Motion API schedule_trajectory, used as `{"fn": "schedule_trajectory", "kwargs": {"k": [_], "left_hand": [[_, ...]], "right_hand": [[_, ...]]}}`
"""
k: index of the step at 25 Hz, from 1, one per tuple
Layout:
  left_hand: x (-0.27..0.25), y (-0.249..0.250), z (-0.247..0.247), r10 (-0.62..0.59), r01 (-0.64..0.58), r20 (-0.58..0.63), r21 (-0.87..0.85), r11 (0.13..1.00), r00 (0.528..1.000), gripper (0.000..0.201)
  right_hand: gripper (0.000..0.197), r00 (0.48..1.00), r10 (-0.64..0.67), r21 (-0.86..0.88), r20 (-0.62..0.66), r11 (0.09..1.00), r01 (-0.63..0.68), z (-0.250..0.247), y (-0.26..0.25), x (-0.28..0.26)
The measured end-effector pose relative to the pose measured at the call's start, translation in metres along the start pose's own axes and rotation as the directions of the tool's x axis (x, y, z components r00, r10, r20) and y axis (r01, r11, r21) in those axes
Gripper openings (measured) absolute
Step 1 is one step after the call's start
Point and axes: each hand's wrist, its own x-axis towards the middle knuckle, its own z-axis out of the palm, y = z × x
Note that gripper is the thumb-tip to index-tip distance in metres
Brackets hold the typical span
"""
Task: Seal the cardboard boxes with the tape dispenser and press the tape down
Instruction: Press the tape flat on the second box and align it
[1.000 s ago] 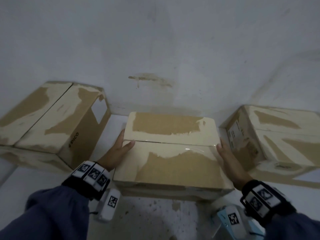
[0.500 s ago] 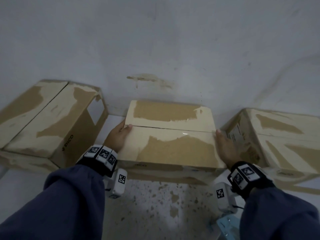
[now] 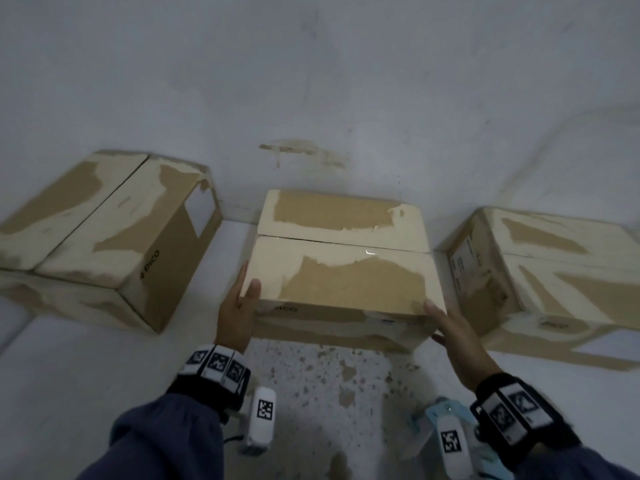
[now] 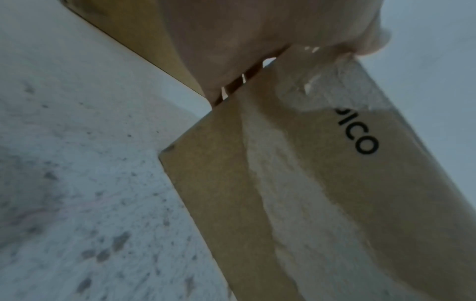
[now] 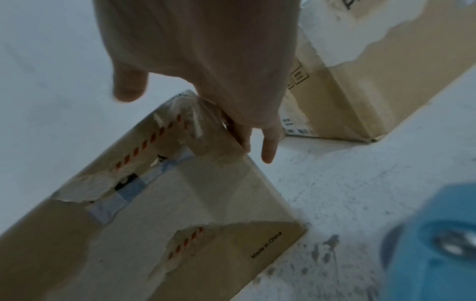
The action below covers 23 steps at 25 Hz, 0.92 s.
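The middle cardboard box [image 3: 343, 271], patched with pale torn tape, sits closed against the wall, a dark seam running across its top. My left hand [image 3: 239, 306] is at its near left corner, thumb lying on the top face and straight fingers flat along the left side; in the left wrist view my left hand [image 4: 257, 40] meets the box [image 4: 335, 183] at that corner. My right hand [image 3: 446, 327] touches the near right corner with straight fingers. In the right wrist view my right hand [image 5: 206, 61] keeps its thumb off the box [image 5: 180, 203]. The blue tape dispenser [image 3: 434, 415] lies on the floor under my right wrist.
A second box [image 3: 104, 230] lies at the left and a third box [image 3: 554, 271] at the right, both close to the wall. Speckled floor [image 3: 329, 382] shows in front of the middle box. The dispenser [image 5: 432, 244] is blurred in the right wrist view.
Both hands have slid back along the box's sides from the seam to its near corners. The middle box now sits farther from me, against the wall.
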Motion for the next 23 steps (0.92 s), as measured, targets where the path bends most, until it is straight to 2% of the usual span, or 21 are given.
{"fn": "schedule_trajectory", "kwargs": {"k": [3,6,7,9,10,12,13,15,16,17,19,20,23], "left_hand": [[-0.005,-0.001,0.000,-0.030,0.033,-0.092,0.035,0.999,0.995,0.059],[-0.008,-0.005,-0.002,-0.090,0.086,-0.109,-0.033,0.996,0.990,0.057],[-0.012,-0.008,-0.004,-0.108,0.100,-0.089,-0.088,0.991,0.990,0.060],[-0.019,-0.019,-0.008,-0.144,0.129,-0.065,-0.189,0.973,0.988,0.076],[-0.018,-0.027,-0.011,-0.154,0.138,-0.051,-0.228,0.964,0.987,0.075],[-0.018,-0.031,-0.013,-0.195,0.175,-0.046,-0.278,0.944,0.980,0.060],[-0.017,-0.029,-0.013,-0.209,0.181,-0.066,-0.297,0.938,0.976,0.064],[-0.017,-0.023,-0.011,-0.250,0.211,-0.084,-0.317,0.924,0.965,0.085],[-0.015,-0.024,-0.011,-0.257,0.218,-0.089,-0.318,0.923,0.962,0.088],[-0.017,-0.021,-0.009,-0.256,0.214,-0.093,-0.320,0.923,0.962,0.088],[-0.019,-0.022,-0.006,-0.256,0.211,-0.110,-0.315,0.926,0.961,0.088],[-0.019,-0.024,-0.006,-0.256,0.209,-0.115,-0.313,0.926,0.960,0.087],[-0.019,-0.026,-0.006,-0.260,0.218,-0.107,-0.301,0.928,0.960,0.079]], "right_hand": [[0.072,0.998,-0.063,-0.019,0.029,0.998,0.063,-0.003,0.006,-0.004],[0.058,0.994,-0.098,-0.008,-0.057,0.995,0.098,-0.007,0.015,-0.002],[0.062,0.992,-0.103,0.031,-0.075,0.994,0.105,-0.007,0.018,-0.004],[0.083,0.991,-0.101,0.130,-0.086,0.985,0.111,-0.009,0.021,-0.009],[0.092,0.993,-0.092,0.166,-0.076,0.981,0.104,-0.009,0.023,-0.012],[0.103,0.998,-0.041,0.181,-0.048,0.982,0.049,-0.013,0.029,-0.015],[0.106,0.999,-0.026,0.178,-0.043,0.983,0.033,-0.014,0.032,-0.015],[0.106,0.999,-0.020,0.199,-0.040,0.980,0.027,-0.015,0.037,-0.015],[0.099,0.998,-0.019,0.200,-0.060,0.979,0.031,-0.014,0.036,-0.015],[0.082,0.996,-0.024,0.203,-0.083,0.978,0.041,-0.013,0.036,-0.014],[0.035,0.989,-0.059,0.156,-0.136,0.984,0.080,-0.009,0.035,-0.015],[0.019,0.983,-0.091,0.098,-0.158,0.989,0.107,-0.007,0.036,-0.016],[0.015,0.968,-0.176,-0.025,-0.180,0.984,0.174,-0.006,0.041,-0.016]]}}
